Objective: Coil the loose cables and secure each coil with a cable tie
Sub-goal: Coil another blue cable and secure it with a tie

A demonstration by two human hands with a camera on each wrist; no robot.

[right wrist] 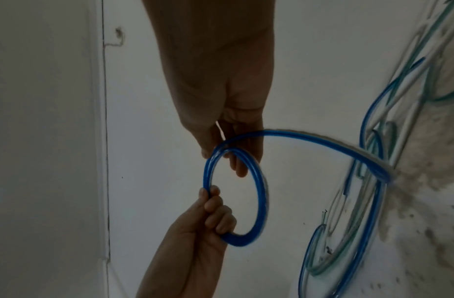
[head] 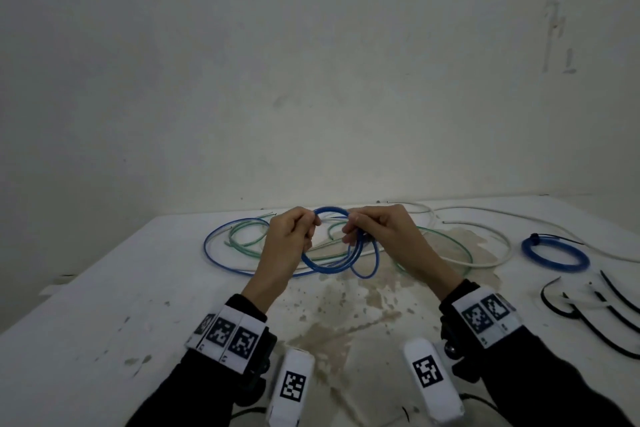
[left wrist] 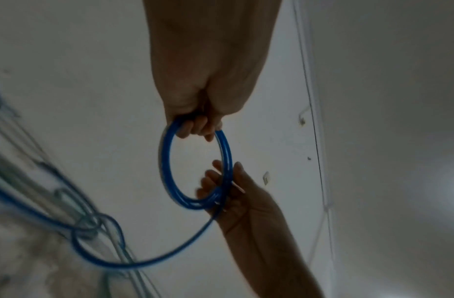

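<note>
My left hand (head: 289, 236) had its fingers curled round one side of the thin blue plastic-sheathed cable (head: 332, 262), and my right hand (head: 375, 227) pinched the opposite side, so both were clamped on the same small hoop, held up at the centre of the head view. Several turns sat stacked in it; the loose tail dropped to the stained white table (head: 104, 288) and ran off left among a thin green cable (head: 242, 243) and a white cable (head: 498, 253). To wind well, I judged, I should feed each new turn flat against the last and keep the left grip firm. At right lay a finished blue coil (head: 556, 255), tied, with black cable ties (head: 588, 319) below it.
</note>
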